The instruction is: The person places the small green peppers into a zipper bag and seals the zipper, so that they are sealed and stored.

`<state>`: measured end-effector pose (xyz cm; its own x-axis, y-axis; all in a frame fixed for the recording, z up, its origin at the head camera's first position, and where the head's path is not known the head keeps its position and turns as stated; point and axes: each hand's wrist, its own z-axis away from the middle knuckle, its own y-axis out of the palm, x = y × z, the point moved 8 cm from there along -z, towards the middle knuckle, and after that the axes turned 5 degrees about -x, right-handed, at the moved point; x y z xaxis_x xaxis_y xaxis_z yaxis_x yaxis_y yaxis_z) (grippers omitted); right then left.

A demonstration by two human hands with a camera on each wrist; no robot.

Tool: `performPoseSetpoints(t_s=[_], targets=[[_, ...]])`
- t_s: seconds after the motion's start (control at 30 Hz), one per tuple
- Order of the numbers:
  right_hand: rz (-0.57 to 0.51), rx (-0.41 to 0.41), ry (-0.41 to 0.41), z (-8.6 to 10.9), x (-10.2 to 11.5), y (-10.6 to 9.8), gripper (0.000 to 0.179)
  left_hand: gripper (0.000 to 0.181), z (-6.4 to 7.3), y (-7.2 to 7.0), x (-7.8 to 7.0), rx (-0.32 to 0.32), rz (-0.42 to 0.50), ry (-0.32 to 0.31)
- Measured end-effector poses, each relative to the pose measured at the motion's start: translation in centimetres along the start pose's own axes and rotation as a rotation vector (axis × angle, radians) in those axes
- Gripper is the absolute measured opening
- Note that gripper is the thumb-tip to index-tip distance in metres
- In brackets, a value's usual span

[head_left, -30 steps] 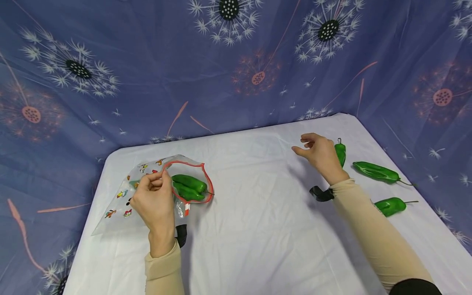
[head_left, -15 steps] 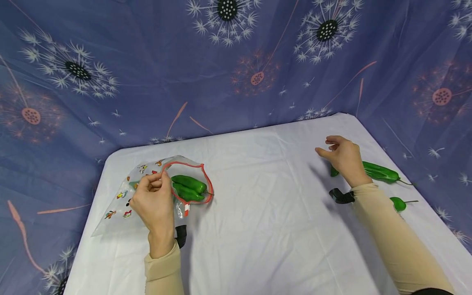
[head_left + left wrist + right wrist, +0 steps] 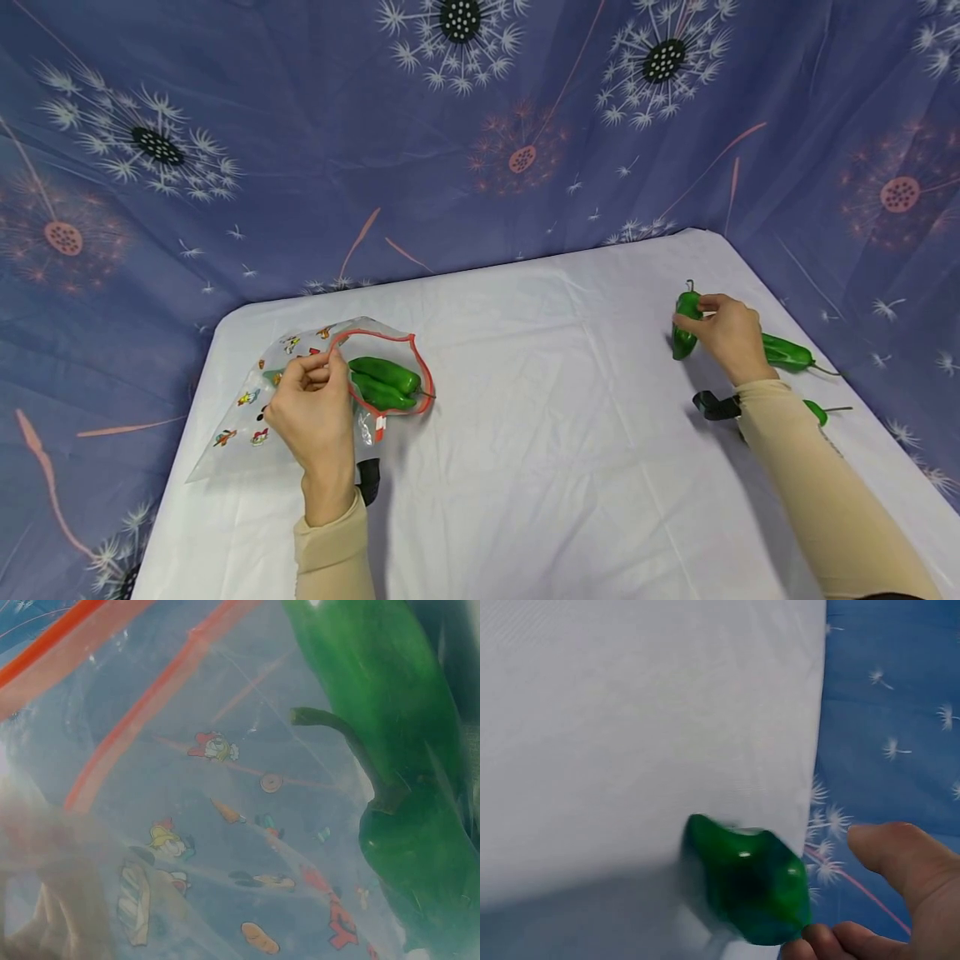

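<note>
My right hand (image 3: 727, 337) is the nearer one to the loose green chili pepper (image 3: 683, 343), which lies on the white tablecloth (image 3: 525, 400) right at my fingertips, stem pointing away, long axis running toward me. Thumb and fingers look spread about it; my left hand (image 3: 315, 412), well apart, pinches the zip bag's (image 3: 247, 421) rim.

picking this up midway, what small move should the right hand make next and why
Probably bring the right hand's thumb in to pinch the green pepper: the right wrist view shows a gap between them, while the left hand holds the bag by its open red rim.
</note>
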<state>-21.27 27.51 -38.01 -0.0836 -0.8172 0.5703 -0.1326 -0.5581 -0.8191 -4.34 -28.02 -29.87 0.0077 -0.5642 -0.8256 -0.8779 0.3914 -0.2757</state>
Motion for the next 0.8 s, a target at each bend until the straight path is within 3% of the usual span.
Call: performPoseSetpoints(t_s=[0.47, 0.8], targets=[[0.080, -0.002, 0.022, -0.5, -1.8, 1.1, 0.065, 0.013, -0.1, 0.0, 0.2, 0.008, 0.012, -0.005], [0.078, 0.032, 0.052, -0.8, -2.4, 1.8, 0.069, 0.013, -0.1, -0.1, 0.2, 0.007, 0.017, -0.008]])
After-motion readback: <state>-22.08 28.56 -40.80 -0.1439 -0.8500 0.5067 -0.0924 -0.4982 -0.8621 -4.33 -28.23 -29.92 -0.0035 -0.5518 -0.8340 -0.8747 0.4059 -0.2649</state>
